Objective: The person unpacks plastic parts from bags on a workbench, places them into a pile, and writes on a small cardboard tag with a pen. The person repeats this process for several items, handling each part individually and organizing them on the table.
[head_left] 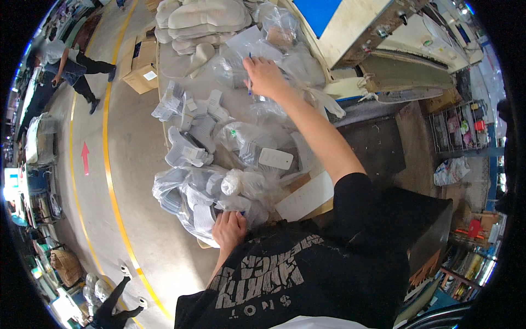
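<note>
My right hand (266, 78) reaches to the far part of the table and holds a blue pen (250, 89) upright between its fingers. Under and around it lie clear plastic bags (227, 71) and a white sheet (245, 38). Close to my body, my left hand (229, 230) is closed at the edge of a clear plastic bag (186, 183) filled with grey-white pieces. A small dark blue bit shows by its fingertips; what it grips is mostly hidden. Between the hands sit another bag (246, 134), a white tag (275, 158) and bundled grey-white pieces (189, 145).
Stacked beige padded pieces (208, 16) fill the table's far end. A large machine (378, 33) stands at the right. A cardboard box (139, 66) is on the floor beyond the table's left side. A person (68, 63) walks along the yellow-lined aisle; another person's legs (115, 304) show lower left.
</note>
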The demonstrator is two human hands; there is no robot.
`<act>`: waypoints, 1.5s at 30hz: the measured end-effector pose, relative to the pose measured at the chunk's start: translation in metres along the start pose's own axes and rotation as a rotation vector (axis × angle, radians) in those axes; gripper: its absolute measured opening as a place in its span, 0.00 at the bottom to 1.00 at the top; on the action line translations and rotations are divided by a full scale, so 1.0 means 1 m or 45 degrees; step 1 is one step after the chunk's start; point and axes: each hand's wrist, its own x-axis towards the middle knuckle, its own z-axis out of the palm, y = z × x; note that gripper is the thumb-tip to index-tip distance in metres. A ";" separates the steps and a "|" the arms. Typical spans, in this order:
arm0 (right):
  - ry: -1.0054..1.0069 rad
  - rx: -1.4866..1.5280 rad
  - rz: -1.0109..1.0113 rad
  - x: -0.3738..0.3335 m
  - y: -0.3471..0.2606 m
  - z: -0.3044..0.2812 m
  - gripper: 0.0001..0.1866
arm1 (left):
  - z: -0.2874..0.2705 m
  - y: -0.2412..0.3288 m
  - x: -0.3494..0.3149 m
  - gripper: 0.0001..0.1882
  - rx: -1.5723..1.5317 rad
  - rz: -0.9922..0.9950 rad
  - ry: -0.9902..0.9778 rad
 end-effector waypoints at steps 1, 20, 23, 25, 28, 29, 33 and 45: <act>0.023 -0.108 0.051 0.002 -0.008 0.009 0.26 | 0.001 -0.001 -0.001 0.09 -0.002 -0.006 -0.012; 0.607 0.941 0.142 0.014 0.025 -0.060 0.14 | -0.009 0.002 0.005 0.10 -0.088 -0.014 0.035; 0.755 1.265 0.253 0.003 0.006 -0.104 0.13 | -0.008 0.001 0.004 0.09 -0.100 -0.009 0.030; 0.831 1.403 0.221 -0.008 0.001 -0.124 0.14 | -0.008 0.001 0.002 0.09 -0.117 -0.006 0.047; 0.875 1.595 0.176 -0.032 -0.027 -0.171 0.14 | -0.008 0.001 0.001 0.09 -0.086 -0.009 0.029; 0.899 1.631 0.141 -0.038 -0.031 -0.180 0.14 | -0.007 0.001 0.001 0.09 -0.092 -0.003 0.039; 0.944 1.744 0.024 -0.069 -0.057 -0.221 0.16 | -0.007 0.002 0.003 0.10 -0.139 0.039 0.094; 0.956 1.976 -0.345 -0.134 -0.106 -0.274 0.22 | -0.015 0.005 0.000 0.11 -0.136 0.124 0.136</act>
